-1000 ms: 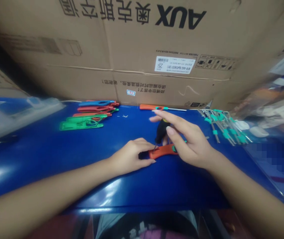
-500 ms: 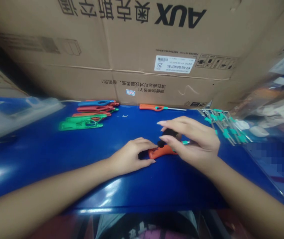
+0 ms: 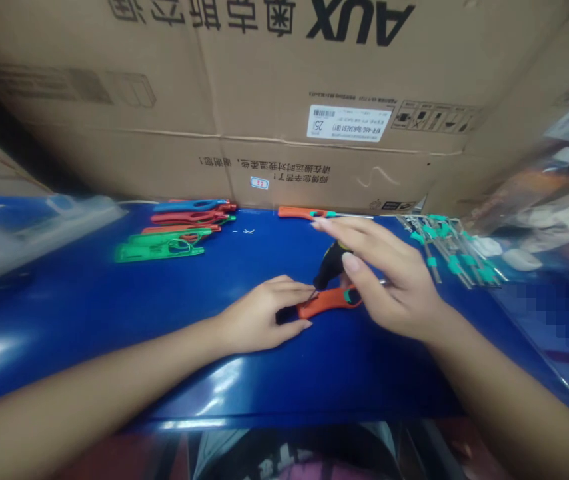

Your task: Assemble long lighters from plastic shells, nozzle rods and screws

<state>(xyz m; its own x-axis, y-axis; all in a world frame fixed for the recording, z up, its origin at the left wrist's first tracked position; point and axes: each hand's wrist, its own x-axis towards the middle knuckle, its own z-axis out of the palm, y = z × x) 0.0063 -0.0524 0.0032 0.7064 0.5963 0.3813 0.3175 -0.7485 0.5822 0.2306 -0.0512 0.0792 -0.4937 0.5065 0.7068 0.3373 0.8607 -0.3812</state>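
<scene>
Flat on the blue table (image 3: pixel 174 300), an orange stick lighter (image 3: pixel 328 303) with a green trigger lies pinched at its left end by my left hand (image 3: pixel 257 319). My right hand (image 3: pixel 399 287) is closed around a stubby black-and-yellow screwdriver (image 3: pixel 332 264), which leans over the lighter body. Its lower end comes down near my left fingertips; the exact contact point is too small to make out. My right thumb and palm hide part of the lighter's metal tube.
Green, red and blue lighter casings (image 3: pixel 184 217) are piled at the back left. Another orange lighter (image 3: pixel 294 213) lies against the cardboard (image 3: pixel 264 87). Several metal tubes with green triggers (image 3: pixel 457 263) are heaped at right, near blurred white pieces. A clear plastic bag (image 3: pixel 79 220) is at left.
My right fingers have shifted on the screwdriver, and more of its handle and the lighter's green trigger now show. The left hand and lighter stay in place.
</scene>
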